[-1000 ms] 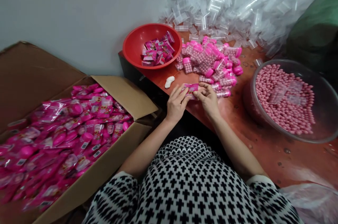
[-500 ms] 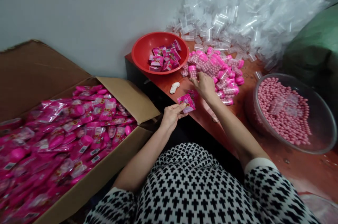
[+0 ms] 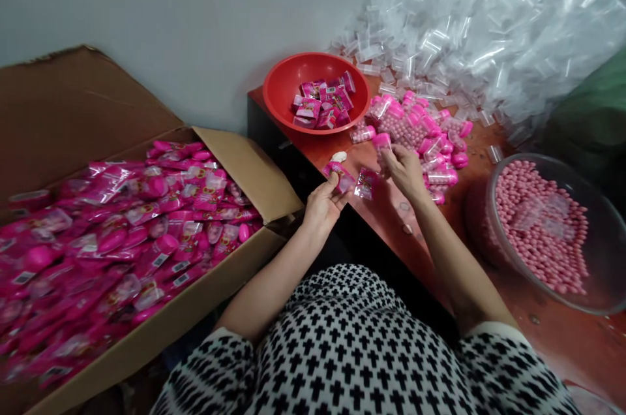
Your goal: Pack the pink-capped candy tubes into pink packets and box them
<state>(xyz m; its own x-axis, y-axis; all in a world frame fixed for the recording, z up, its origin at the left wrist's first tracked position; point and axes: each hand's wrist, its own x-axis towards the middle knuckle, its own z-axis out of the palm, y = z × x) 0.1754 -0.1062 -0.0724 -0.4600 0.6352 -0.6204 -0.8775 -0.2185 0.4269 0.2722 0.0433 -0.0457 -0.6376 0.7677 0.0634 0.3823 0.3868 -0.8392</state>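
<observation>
Since half a second ago: left hand [image 3: 323, 203] has kept its pinch on the pink sachet [image 3: 339, 175] at the table edge, centre frame. Right hand [image 3: 405, 170] was down in the pile and has now come back toward the left one, fingers closed on a capped tube [image 3: 382, 143] full of pink beads. The hands sit close but apart, so both pieces are now in hand, just left of centre. A second pink packet [image 3: 366, 183] sits between the hands, can't tell if either one grips it

Around, left to right:
- cardboard box [image 3: 254, 173] fills the left of frame, full of packed pink packs [image 3: 147, 219]
- white lump [image 3: 338, 156] on the table [image 3: 391, 232], just above the left hand
- red bowl [image 3: 278, 85] upper centre, loose sachets [image 3: 323, 102] inside
- pile of filled tubes [image 3: 420, 131] right behind the right hand
- heap of empty clear tubes [image 3: 489, 30] upper right
- clear bowl [image 3: 489, 226] of pink beads [image 3: 538, 226] far right

Nothing lies between the hands except that spare packet
</observation>
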